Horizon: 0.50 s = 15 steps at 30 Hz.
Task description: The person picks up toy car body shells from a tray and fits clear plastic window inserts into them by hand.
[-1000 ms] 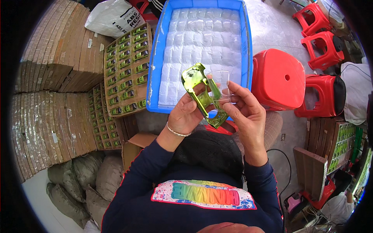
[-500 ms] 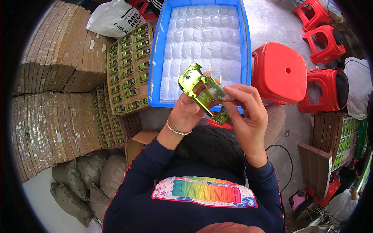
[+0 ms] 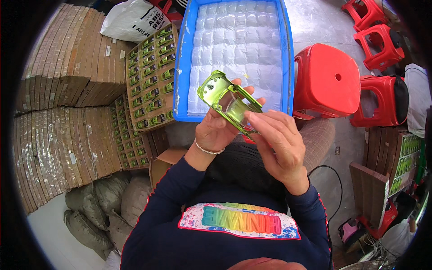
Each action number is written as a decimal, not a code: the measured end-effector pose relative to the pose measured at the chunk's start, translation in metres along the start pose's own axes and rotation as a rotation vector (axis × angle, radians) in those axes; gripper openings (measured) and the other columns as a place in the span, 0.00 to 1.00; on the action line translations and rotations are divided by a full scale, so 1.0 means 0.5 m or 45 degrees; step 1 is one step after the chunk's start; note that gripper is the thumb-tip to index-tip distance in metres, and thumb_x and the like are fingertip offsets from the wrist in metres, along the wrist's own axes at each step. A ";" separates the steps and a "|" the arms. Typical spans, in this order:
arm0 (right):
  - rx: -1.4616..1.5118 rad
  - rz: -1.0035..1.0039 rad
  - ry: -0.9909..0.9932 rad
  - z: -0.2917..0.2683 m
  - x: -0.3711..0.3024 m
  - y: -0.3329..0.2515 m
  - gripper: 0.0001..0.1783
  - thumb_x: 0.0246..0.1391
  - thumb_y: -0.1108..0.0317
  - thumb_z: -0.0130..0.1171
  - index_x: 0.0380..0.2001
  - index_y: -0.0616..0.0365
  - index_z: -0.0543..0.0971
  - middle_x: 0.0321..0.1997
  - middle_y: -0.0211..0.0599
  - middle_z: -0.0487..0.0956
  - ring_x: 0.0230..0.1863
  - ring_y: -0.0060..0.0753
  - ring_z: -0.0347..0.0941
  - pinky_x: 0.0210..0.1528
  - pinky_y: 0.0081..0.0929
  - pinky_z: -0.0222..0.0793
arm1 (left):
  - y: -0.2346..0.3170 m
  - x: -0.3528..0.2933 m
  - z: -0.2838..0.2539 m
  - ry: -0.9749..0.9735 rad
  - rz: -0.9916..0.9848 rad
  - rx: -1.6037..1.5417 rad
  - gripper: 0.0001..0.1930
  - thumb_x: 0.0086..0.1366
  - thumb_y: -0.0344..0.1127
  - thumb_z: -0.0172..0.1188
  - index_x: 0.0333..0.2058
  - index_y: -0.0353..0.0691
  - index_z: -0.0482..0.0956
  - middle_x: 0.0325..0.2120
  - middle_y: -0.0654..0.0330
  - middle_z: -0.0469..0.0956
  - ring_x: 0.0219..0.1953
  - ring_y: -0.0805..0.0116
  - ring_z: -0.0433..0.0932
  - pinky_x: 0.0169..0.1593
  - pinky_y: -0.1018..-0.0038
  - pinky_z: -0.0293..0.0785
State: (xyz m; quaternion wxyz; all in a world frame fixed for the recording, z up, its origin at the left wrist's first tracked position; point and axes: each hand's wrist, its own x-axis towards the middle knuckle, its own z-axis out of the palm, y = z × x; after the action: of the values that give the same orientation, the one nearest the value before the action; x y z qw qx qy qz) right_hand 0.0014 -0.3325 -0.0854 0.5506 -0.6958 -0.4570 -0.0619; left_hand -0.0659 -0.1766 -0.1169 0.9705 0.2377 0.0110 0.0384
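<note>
A shiny green toy car body shell point(image 3: 213, 89) is held tilted in front of me, its hollow inside turned up. My left hand point(image 3: 212, 133) grips it from below and the left, with fingertips showing past its far edge. Inside the shell's middle lies a clear plastic window piece point(image 3: 236, 109). My right hand point(image 3: 282, 143) is bent over the near right end of the shell, its fingertips closed against the clear piece and the shell's edge. Exactly how the thumb touches is partly hidden.
Beyond my hands stands a blue crate point(image 3: 178, 85) with rows of clear-wrapped pieces. At left are trays of green car shells point(image 3: 151, 81), stacked cardboard trays point(image 3: 58, 148) and grey sacks point(image 3: 92, 202). A red stool point(image 3: 326, 81) stands right of the crate, with more stools behind.
The clear window piece has gone from between my right fingers above the shell down into it. The shell has shifted slightly left and turned, and my right hand has tilted over it.
</note>
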 end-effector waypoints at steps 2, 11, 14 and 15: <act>-0.059 -0.027 0.094 -0.006 -0.004 0.006 0.20 0.38 0.79 0.65 0.40 0.59 0.79 0.42 0.37 0.78 0.40 0.39 0.74 0.41 0.31 0.67 | 0.001 0.002 -0.003 0.011 0.009 -0.008 0.44 0.52 0.33 0.64 0.66 0.43 0.49 0.62 0.52 0.59 0.65 0.44 0.55 0.66 0.53 0.54; -0.244 0.147 -0.096 -0.014 -0.002 0.012 0.17 0.36 0.74 0.67 0.36 0.51 0.80 0.51 0.35 0.74 0.49 0.42 0.68 0.49 0.37 0.62 | 0.003 -0.001 -0.018 0.077 0.000 0.023 0.44 0.52 0.32 0.65 0.65 0.42 0.50 0.62 0.51 0.59 0.63 0.51 0.61 0.64 0.58 0.60; -0.256 0.130 -0.126 -0.010 0.002 0.022 0.15 0.37 0.73 0.66 0.34 0.52 0.80 0.51 0.33 0.74 0.49 0.42 0.68 0.50 0.37 0.61 | 0.002 0.000 -0.021 0.090 0.010 0.036 0.45 0.51 0.32 0.65 0.65 0.42 0.50 0.62 0.52 0.59 0.62 0.53 0.63 0.64 0.59 0.61; -0.255 0.133 -0.125 -0.009 0.003 0.024 0.15 0.37 0.73 0.66 0.34 0.52 0.80 0.51 0.33 0.74 0.49 0.42 0.68 0.50 0.37 0.61 | 0.002 0.002 -0.021 0.106 0.023 0.038 0.45 0.51 0.32 0.66 0.65 0.41 0.50 0.62 0.52 0.59 0.62 0.54 0.63 0.64 0.59 0.61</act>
State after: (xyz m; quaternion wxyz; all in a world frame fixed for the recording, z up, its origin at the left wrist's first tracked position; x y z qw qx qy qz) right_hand 0.0126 -0.3352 -0.0916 0.4580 -0.7723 -0.4381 -0.0443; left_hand -0.0656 -0.1708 -0.1259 0.9652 0.2503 0.0497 0.0567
